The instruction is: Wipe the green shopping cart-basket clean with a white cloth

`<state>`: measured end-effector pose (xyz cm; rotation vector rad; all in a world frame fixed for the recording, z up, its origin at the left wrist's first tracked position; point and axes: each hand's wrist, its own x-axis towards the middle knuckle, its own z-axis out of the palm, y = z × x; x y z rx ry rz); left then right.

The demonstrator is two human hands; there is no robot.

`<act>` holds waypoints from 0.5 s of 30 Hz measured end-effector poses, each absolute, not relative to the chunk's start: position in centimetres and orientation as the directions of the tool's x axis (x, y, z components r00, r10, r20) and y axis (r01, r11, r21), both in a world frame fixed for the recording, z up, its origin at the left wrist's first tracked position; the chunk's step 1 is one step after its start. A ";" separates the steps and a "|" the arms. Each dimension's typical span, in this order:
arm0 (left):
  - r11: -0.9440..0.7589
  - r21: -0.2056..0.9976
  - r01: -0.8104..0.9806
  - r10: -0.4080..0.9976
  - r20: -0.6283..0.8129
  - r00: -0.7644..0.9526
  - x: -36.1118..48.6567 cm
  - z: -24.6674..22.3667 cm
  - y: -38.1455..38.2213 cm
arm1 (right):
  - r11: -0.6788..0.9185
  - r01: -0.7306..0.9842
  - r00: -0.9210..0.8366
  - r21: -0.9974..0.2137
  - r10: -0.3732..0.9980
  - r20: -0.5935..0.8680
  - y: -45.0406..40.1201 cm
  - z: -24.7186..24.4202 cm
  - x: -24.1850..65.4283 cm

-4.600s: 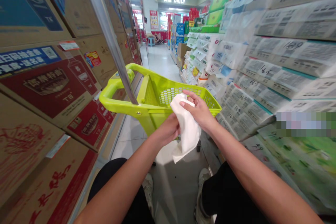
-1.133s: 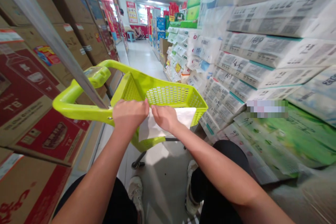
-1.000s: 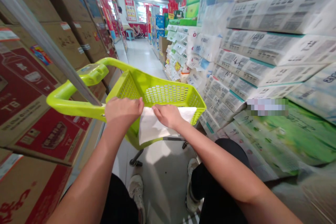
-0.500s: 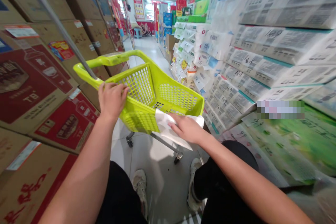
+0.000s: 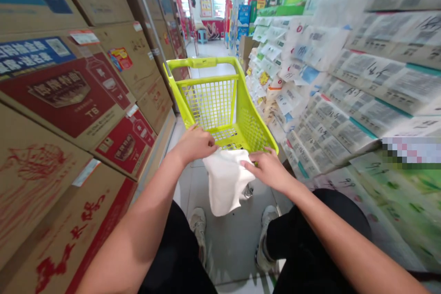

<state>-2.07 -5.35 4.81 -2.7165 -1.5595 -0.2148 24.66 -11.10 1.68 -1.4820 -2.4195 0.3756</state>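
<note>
A yellow-green shopping cart [image 5: 204, 62] stands before me with its mesh basket facing my side. Over its near edge hangs a white cloth [image 5: 225, 183], draped down the front. My left hand [image 5: 195, 144] is closed, its curled fingertips at the cloth's upper left corner by the cart's left rim. On the other side my right hand [image 5: 268, 169] grips the cloth's right edge, thumb on top, with some fingers reaching over the basket rim. The cloth hides most of the basket's near end.
Stacked cardboard cartons [image 5: 65, 92] wall the left side. Piled paper packs [image 5: 365, 96] line the right, with a dark round stool [image 5: 341, 216] by my right leg. A metal pole [image 5: 148, 14] rises at the cart's handle. Tiled floor runs ahead to a blue stool [image 5: 202, 36].
The cart has turned to face straighter ahead. My left hand has moved from the side rim to the cloth's corner. The cloth now hangs spread between both hands.
</note>
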 end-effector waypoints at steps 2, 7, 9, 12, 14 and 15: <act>-0.528 0.091 0.844 0.849 0.093 0.521 -2.6 5.3 -5.2 | 0.396 0.754 -0.379 -0.524 0.914 0.146 -11.3 1.6 23.6; -0.519 0.275 0.809 0.855 0.167 0.491 -2.1 6.6 -6.0 | 0.293 0.495 -0.184 -0.818 0.955 0.231 -10.3 2.3 24.1; -0.516 0.341 0.785 0.856 0.248 0.455 -1.5 7.0 -6.9 | 0.272 0.478 -0.118 -0.835 0.962 0.246 -9.1 2.9 25.2; -0.458 0.339 0.822 0.877 0.323 0.356 -0.8 7.0 -8.1 | 0.286 0.625 -0.070 -0.726 0.947 0.313 -7.5 3.9 26.5; -0.371 0.269 0.889 0.899 0.345 0.271 -0.6 6.4 -8.7 | 0.338 0.761 -0.106 -0.554 0.907 0.407 -7.2 4.3 26.5; -0.324 0.237 0.916 0.908 0.349 0.231 -0.5 5.9 -8.8 | 0.366 0.810 -0.134 -0.459 0.876 0.463 -7.5 4.4 26.2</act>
